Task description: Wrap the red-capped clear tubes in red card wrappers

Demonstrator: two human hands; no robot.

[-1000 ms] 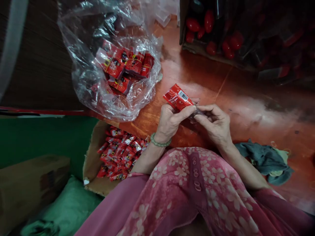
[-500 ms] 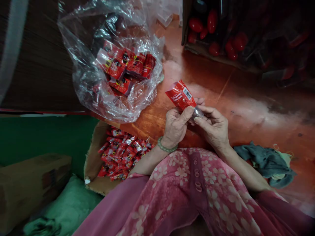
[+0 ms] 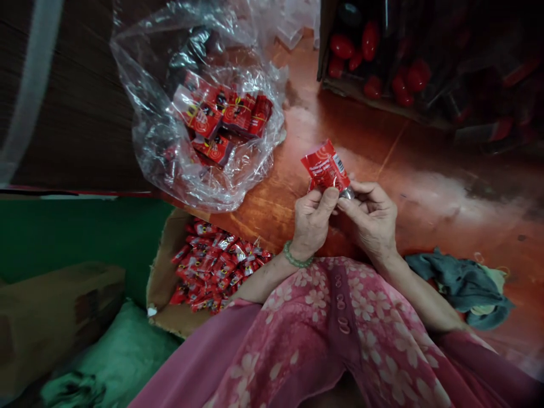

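Observation:
A red printed wrapper (image 3: 325, 167) with a barcode is held up in front of my lap. My left hand (image 3: 313, 218), with a green bead bracelet at the wrist, pinches its lower part between thumb and fingers. A small clear, shiny piece (image 3: 347, 193) shows at the wrapper's lower right end. The fingertips of my right hand (image 3: 373, 218) are closed on that piece. Some fingers of both hands are hidden behind the wrapper.
Bundles of red wrappers (image 3: 210, 116) lie in a clear plastic bag (image 3: 151, 153). A cardboard box (image 3: 164, 283) at lower left holds many red packets (image 3: 216, 263). A dark box (image 3: 361, 101) with red items stands upper right. A grey-green cloth (image 3: 459, 283) lies at right.
The wrapper has shifted slightly right and looks bent or turned, with different print showing. My left hand has moved a little right, closer to my right hand.

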